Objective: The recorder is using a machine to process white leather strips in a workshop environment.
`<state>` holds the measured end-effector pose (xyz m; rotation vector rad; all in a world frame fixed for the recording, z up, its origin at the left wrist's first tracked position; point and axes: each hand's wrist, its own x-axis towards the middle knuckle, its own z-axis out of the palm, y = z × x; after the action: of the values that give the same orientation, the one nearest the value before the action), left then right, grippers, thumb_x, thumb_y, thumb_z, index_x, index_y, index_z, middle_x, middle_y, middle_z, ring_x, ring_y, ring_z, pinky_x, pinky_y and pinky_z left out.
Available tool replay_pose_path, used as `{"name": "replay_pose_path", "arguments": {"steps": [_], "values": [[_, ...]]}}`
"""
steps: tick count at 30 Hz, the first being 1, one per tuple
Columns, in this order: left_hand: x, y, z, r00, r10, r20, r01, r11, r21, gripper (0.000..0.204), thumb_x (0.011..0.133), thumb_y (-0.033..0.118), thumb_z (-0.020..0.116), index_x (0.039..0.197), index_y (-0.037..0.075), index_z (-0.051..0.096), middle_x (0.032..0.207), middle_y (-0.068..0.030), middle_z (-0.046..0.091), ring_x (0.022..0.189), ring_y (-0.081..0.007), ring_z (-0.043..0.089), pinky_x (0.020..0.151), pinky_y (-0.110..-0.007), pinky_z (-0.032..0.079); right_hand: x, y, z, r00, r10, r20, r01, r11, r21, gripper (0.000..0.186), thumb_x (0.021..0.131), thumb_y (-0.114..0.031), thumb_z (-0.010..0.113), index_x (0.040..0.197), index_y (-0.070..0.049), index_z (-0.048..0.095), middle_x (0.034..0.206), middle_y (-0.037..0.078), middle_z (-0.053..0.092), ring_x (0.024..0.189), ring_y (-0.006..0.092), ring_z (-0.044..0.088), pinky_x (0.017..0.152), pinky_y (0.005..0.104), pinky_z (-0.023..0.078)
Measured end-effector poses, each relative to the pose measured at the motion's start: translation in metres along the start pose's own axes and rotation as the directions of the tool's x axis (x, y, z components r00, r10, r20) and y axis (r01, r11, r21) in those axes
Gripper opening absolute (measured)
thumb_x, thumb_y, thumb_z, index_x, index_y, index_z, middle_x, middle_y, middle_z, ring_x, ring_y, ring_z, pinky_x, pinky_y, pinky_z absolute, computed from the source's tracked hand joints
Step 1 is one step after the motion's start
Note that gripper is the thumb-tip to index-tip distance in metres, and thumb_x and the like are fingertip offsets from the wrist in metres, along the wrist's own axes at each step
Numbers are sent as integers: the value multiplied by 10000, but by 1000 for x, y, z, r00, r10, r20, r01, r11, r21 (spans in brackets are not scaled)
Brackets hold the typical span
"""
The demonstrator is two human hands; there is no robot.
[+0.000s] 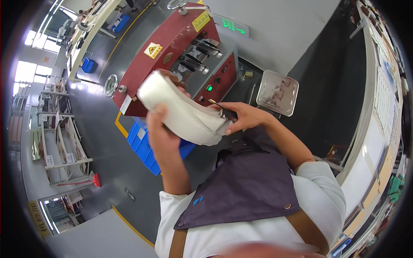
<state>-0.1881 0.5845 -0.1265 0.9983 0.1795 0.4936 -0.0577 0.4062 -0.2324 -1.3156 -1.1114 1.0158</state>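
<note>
A long, curved white shoe-shaped piece [180,112] is held up in front of my body. Some brown material [172,77] shows behind its far end; I cannot make out its exact kind. My left hand [160,127] grips the near left side of the piece, its fingers hidden behind it. At the other end, my right hand [247,116] is closed round a thin dark-handled stick-like tool [224,108] with a pale tip. Right-hand fingertips touch or nearly touch the uneven edge of the white piece.
Just beyond my hands stands a red and grey machine [146,60] with metal clamps and a lit green button. Below it lies a blue crate [144,148]. A square tray [277,92] with brown scraps stands to the right, before a long workbench [370,142]. Racks [64,142] line the left.
</note>
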Motion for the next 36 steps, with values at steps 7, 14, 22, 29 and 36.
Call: {"name": "replay_pose_path", "arguments": {"steps": [7, 14, 22, 29, 36], "values": [[128, 82, -6, 959, 208, -190, -189, 975, 115, 523, 820, 210, 553, 1250, -51, 411, 1173, -243, 533, 1086, -331, 545, 929, -469, 451, 116, -33, -33, 994, -105, 39, 105, 994, -13, 903, 653, -399, 782, 1321, 51, 375, 1195, 180, 550, 1102, 219, 527, 937, 308, 405], [264, 112, -44, 966, 218, -140, -189, 962, 195, 494, 813, 253, 518, 1199, -46, 444, 1160, -230, 537, 1074, -339, 544, 926, -492, 453, 229, -46, -74, 973, -160, -168, 178, 979, 97, 675, 607, -344, 787, 1137, 7, 563, 925, 130, 648, 800, 194, 626, 665, 311, 507], [349, 6, -112, 919, -228, -323, 251, 968, 29, 577, 861, 438, 512, 1184, -39, 481, 1053, -157, 593, 1006, -260, 579, 881, -364, 481, 218, -15, -179, 979, 115, -166, -155, 956, -251, 736, 606, -405, 754, 1158, 34, 541, 1005, 180, 627, 901, 257, 612, 814, 329, 455], [366, -31, -133, 849, -300, -436, 505, 704, 499, 640, 822, 485, 594, 1126, -69, 484, 886, -131, 601, 739, -212, 632, 692, -295, 532, 191, 35, -204, 924, 218, -315, -298, 926, -233, 799, 573, -428, 768, 1192, 17, 530, 1065, 200, 620, 964, 303, 610, 846, 348, 459], [390, -19, -103, 859, -5, -512, 510, 107, 854, 538, 712, 473, 713, 844, -40, 625, 693, -82, 583, 540, -136, 568, 530, -257, 466, 192, 48, -213, 930, 197, -312, -271, 939, -213, 797, 615, -427, 762, 1222, 23, 508, 1104, 204, 606, 1014, 302, 595, 873, 344, 448]]}}
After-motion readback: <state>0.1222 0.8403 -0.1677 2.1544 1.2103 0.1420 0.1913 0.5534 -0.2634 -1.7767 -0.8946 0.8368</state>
